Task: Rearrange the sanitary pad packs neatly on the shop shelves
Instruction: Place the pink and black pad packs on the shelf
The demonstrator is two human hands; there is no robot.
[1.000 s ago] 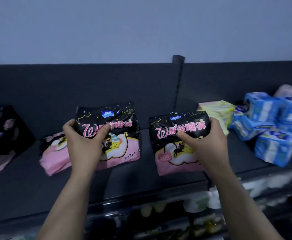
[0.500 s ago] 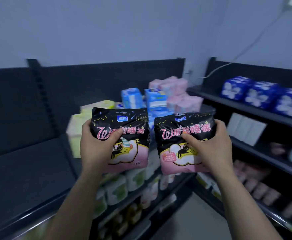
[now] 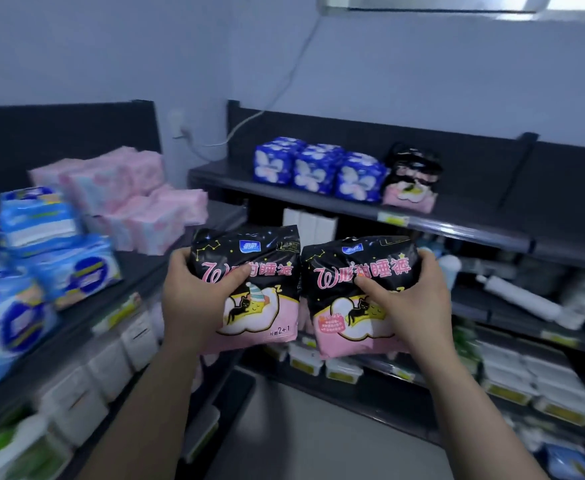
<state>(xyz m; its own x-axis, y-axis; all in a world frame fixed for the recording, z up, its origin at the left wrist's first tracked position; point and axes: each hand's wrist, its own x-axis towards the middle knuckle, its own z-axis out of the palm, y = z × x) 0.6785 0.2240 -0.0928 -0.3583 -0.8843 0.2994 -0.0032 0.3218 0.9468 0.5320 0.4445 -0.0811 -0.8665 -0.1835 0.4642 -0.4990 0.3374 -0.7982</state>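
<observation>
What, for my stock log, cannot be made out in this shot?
Head view:
- Blue packs on left shelf: motion blur, print unreadable; frame's left edge cuts some.
- Left pack: left hand covers its lower left corner.
- Right pack: right hand covers its right side.
- Shelf price label: too small to read.

Pale wall (image 3: 111,46) — dark shelving (image 3: 474,220), grey floor (image 3: 301,427)

Glossy plastic film wraps both black-and-pink packs (image 3: 249,289) (shelves (image 3: 457,233) look matt).
</observation>
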